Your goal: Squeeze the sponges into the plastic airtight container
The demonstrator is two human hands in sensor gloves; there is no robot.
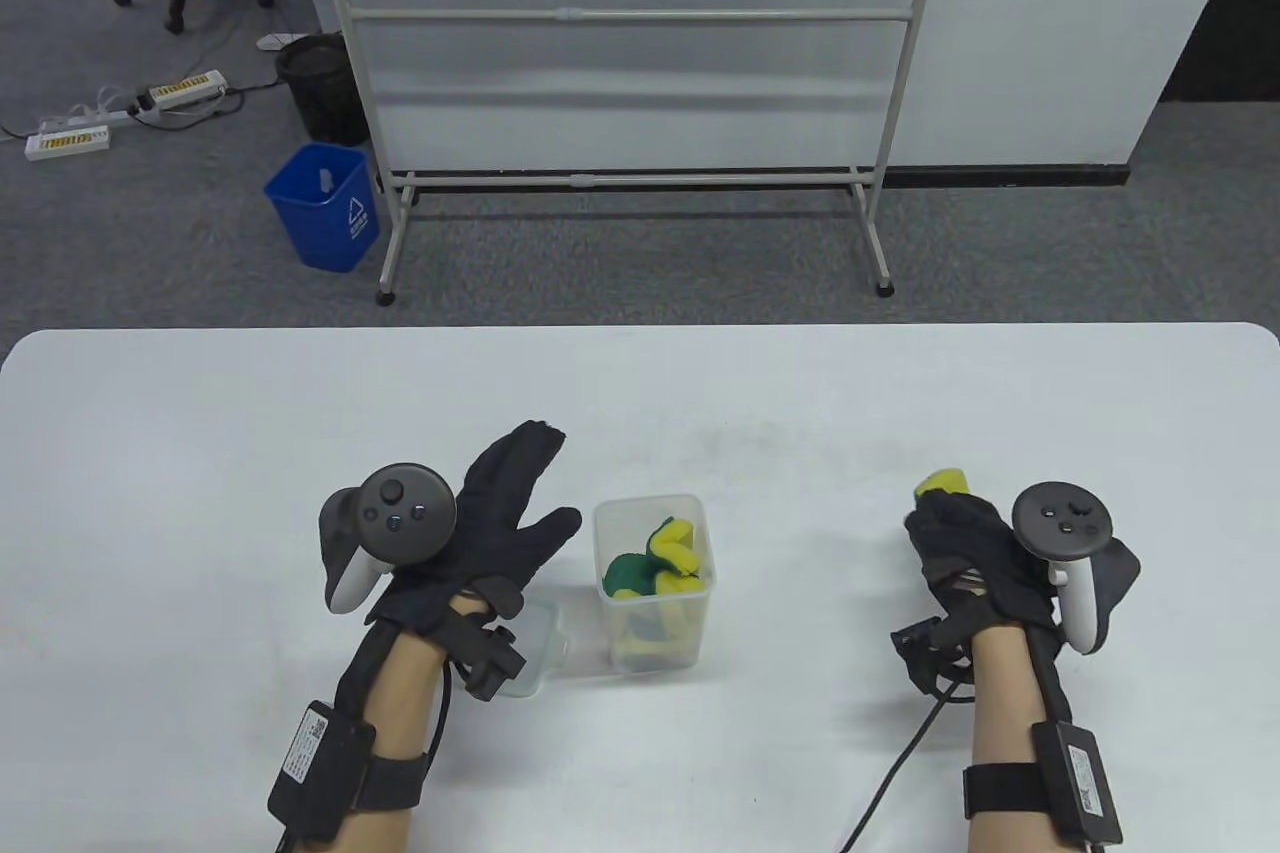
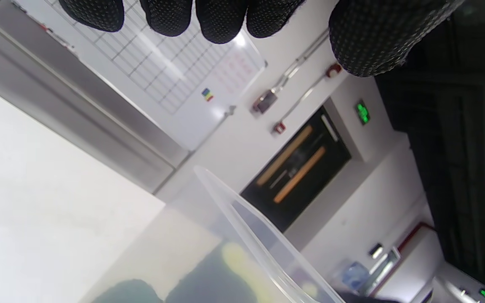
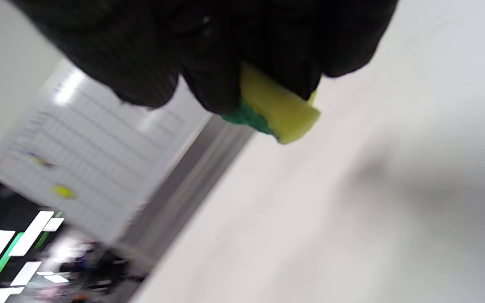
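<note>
A clear plastic container (image 1: 700, 518) stands open at the middle of the table with yellow and green sponges (image 1: 660, 563) stuffed inside. Its rim also shows close up in the left wrist view (image 2: 242, 210). My left hand (image 1: 520, 508) is spread open just left of the container, holding nothing. My right hand (image 1: 950, 523) is well to the right of the container and grips a squeezed yellow and green sponge (image 1: 943, 482), whose end sticks out past the fingers. The sponge also shows in the right wrist view (image 3: 276, 109).
A clear lid (image 1: 540, 643) lies flat on the white table (image 1: 200, 493) under my left wrist, left of the container. A whiteboard stand (image 1: 630, 183) and a blue bin (image 1: 325, 208) are on the floor beyond the table's far edge.
</note>
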